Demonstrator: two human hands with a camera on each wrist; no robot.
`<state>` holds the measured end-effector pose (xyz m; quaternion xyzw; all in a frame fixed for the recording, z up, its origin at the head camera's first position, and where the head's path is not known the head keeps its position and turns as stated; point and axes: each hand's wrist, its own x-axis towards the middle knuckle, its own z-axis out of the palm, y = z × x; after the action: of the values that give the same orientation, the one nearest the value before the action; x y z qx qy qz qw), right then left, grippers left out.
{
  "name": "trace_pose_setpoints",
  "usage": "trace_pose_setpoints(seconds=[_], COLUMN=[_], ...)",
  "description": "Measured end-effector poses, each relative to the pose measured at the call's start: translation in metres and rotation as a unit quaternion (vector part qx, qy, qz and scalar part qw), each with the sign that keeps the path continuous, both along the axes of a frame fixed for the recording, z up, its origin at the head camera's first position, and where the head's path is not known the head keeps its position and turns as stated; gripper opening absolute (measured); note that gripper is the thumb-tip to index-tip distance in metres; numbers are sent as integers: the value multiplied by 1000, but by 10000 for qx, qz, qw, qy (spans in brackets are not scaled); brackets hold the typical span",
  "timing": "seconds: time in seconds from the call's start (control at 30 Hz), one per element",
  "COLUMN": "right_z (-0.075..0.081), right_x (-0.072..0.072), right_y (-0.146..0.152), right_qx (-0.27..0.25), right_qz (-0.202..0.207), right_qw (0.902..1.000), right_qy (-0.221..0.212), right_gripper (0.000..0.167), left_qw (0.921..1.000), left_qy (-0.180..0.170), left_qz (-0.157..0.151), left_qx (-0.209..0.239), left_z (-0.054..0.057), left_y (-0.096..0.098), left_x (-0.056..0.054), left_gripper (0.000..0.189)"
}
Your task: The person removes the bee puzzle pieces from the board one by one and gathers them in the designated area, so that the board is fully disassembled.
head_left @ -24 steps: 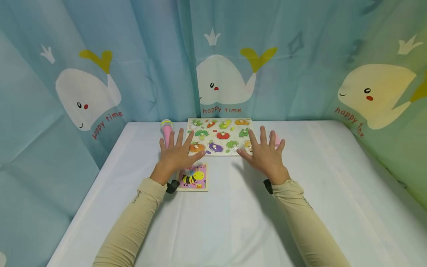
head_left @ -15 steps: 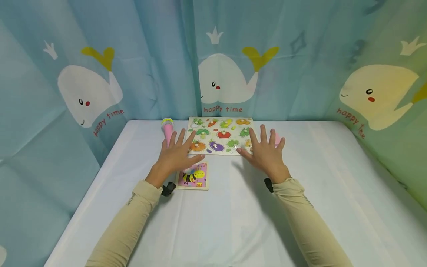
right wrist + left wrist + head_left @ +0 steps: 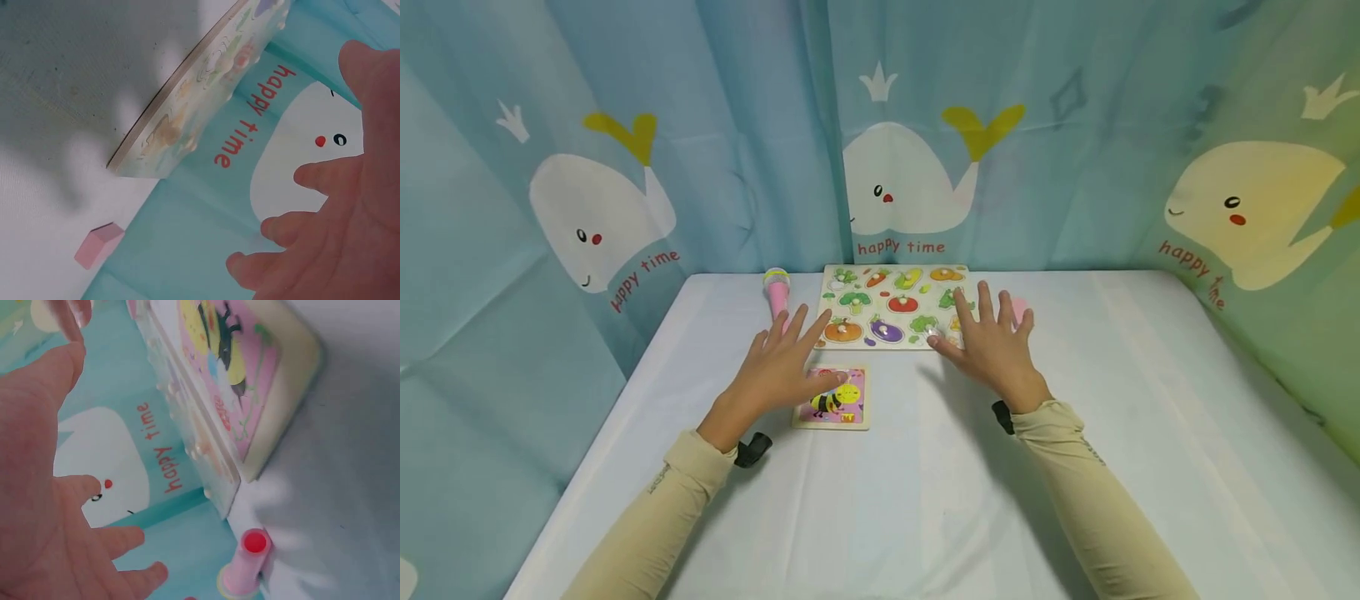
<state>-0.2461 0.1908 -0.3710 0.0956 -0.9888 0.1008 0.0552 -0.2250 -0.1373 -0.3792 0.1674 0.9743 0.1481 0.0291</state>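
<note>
My left hand [image 3: 773, 371] hovers with spread fingers over the left side of a square bee puzzle [image 3: 838, 408]; nothing is in it. Fingers apart, my right hand [image 3: 996, 350] is held above the table near the right end of a vegetable peg board [image 3: 901, 304], holding nothing. Just beyond the left fingertips lies a pink toy microphone [image 3: 777, 290], partly covered by them in the head view. A pink block [image 3: 99, 244] sits to the right of the board, mostly behind the right fingers in the head view.
A white cloth covers the table [image 3: 925, 500]. Behind the table hangs a blue curtain [image 3: 760, 167] printed with white whales, and it runs along both sides too. The peg board lies close to the table's back edge.
My left hand has drawn back toward me and to the left, uncovering more of the bee puzzle. The right hand has shifted only slightly, its fingers still spread.
</note>
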Motion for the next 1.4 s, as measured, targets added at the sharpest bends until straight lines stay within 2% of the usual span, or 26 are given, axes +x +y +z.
trace_pose_setpoints(seconds=[0.23, 0.43, 0.57, 0.7, 0.9, 1.03, 1.23, 1.4], right_z=[-1, -1, 1, 2, 1, 1, 2, 4], right_x=[-3, -6, -6, -7, -11, -13, -13, -12], right_y=[-3, -7, -11, -15, -24, -33, -50, -67], right_qx=[-64, -108, -94, -133, -468, -769, -888, -1062], right_qz=[141, 189, 243, 304, 513, 827, 1506, 1918], right_qw=[9999, 9995, 9993, 9989, 9967, 9928, 9845, 9752], right_qy=[-76, -213, -255, -341, -430, -397, -146, -304], right_gripper=[89, 92, 93, 93, 88, 84, 78, 75], left_qw=[9999, 9991, 9983, 9968, 9954, 9954, 9944, 9935], left_qy=[-6, -214, -300, -534, -739, -799, -978, -1047], left_qz=[-82, -251, -323, -322, -257, -209, -131, -106], left_qx=[-116, -281, -389, -499, -546, -484, -378, -425], left_z=[-8, -13, -15, -20, -24, -25, -24, -24], left_y=[-12, -24, -28, -30, -30, -30, -29, -28], left_x=[14, 22, 26, 28, 29, 28, 30, 29], left_gripper=[105, 106, 103, 100, 97, 96, 98, 100])
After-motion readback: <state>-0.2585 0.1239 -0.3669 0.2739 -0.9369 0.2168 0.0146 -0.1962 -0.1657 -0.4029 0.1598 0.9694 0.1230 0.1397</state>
